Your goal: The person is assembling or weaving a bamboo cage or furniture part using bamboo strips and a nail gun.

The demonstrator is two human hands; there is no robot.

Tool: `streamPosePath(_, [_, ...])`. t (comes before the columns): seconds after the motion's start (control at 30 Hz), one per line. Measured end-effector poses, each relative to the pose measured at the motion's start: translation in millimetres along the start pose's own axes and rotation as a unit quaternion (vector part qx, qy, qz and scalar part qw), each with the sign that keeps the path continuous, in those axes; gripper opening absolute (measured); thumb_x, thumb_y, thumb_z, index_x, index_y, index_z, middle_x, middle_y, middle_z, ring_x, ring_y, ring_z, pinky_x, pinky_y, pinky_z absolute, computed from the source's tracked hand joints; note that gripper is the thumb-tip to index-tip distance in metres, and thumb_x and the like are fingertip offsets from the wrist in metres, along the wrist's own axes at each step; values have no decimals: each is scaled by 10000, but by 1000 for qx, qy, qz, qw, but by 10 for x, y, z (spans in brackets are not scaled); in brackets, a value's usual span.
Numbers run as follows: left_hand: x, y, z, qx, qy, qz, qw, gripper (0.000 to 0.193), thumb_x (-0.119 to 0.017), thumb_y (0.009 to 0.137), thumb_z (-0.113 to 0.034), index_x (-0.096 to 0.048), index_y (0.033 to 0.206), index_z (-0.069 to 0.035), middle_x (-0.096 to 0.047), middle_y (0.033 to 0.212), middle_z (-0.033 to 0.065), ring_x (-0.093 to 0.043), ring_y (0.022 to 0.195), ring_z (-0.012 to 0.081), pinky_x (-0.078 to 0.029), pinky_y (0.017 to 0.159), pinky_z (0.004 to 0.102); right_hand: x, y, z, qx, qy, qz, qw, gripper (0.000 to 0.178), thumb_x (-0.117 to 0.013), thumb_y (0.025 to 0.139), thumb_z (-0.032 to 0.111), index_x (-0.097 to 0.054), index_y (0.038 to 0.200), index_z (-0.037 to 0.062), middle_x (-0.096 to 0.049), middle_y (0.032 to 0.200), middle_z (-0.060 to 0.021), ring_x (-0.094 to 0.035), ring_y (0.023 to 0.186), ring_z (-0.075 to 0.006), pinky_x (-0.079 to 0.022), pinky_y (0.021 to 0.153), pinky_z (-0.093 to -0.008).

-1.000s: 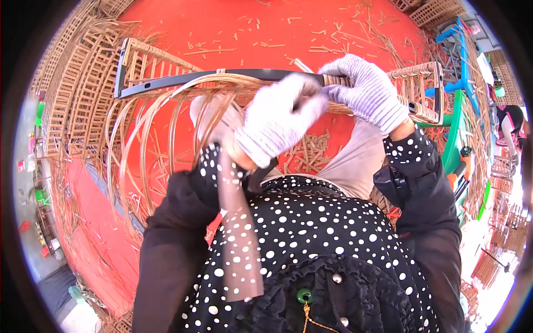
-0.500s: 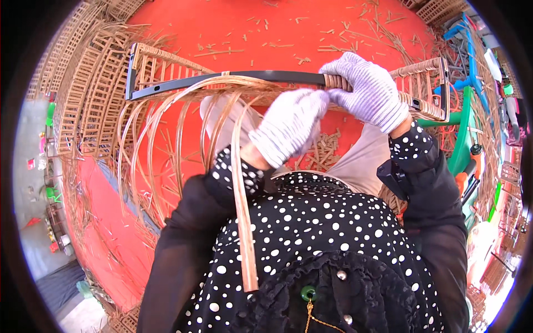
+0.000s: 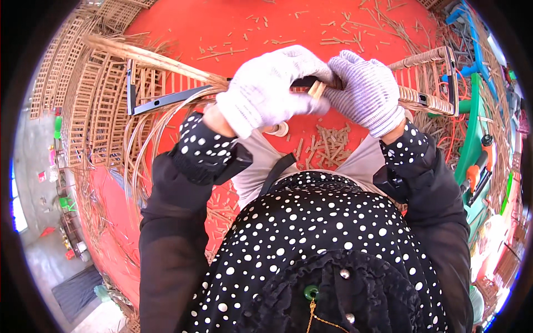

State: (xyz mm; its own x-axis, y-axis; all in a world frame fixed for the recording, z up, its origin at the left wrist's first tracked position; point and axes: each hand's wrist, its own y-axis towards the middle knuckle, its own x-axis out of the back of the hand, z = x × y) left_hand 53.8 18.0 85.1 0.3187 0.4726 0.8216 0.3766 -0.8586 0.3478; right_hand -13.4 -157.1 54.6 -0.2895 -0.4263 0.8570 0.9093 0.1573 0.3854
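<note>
Both my hands wear white knit gloves. My left hand [image 3: 272, 89] pinches a flat tan rattan strip [image 3: 150, 58] that runs out to the upper left. My right hand [image 3: 366, 91] grips the dark metal frame bar [image 3: 172, 97] where the tan weave wrapping [image 3: 425, 100] ends. The strip's cut end shows between the two hands. The frame lies across my lap, with its right part wrapped in weave. Loose rattan strips [image 3: 141, 150] loop down from the frame's left half.
The floor is a red mat [image 3: 222, 28] strewn with short rattan offcuts [image 3: 327, 147]. Woven lattice panels [image 3: 83, 94] are stacked at the left. A green and orange tool [image 3: 472, 166] lies at the right. A roll of tape [image 3: 279, 129] lies on my lap.
My left hand rose from below the frame bar to beside my right hand, pulling the strip up. The strip no longer hangs over my chest; it now points to the upper left.
</note>
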Motion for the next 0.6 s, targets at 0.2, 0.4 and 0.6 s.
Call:
streamPosePath(0.2, [-56, 196, 157, 294, -162, 74, 939, 216, -667, 771, -222, -672, 853, -22, -651, 709, 42, -571, 643, 75, -459, 613, 230, 102, -47, -26, -19, 11, 44, 999, 338, -677, 679, 395, -604, 883, 136, -580, 825, -64, -604, 757, -256, -472, 674, -373])
streamPosePath(0.4, [-83, 187, 273, 295, -200, 77, 931, 230, -688, 744, -247, -687, 813, -28, -614, 623, 23, -517, 560, 66, -424, 540, 232, 120, -88, 9, -93, 126, 25, 987, 260, -690, 695, 346, -629, 851, 147, -589, 725, -41, -603, 672, -238, -479, 605, -335])
streamPosePath(0.6, [-57, 265, 230, 291, -156, 103, 938, 265, -690, 740, -278, -686, 806, -21, -608, 611, 29, -513, 541, 66, -412, 519, 230, 48, -73, 6, -76, 105, -1, 992, 265, -700, 688, 358, -610, 786, 129, -575, 689, -34, -586, 610, -240, -466, 560, -339])
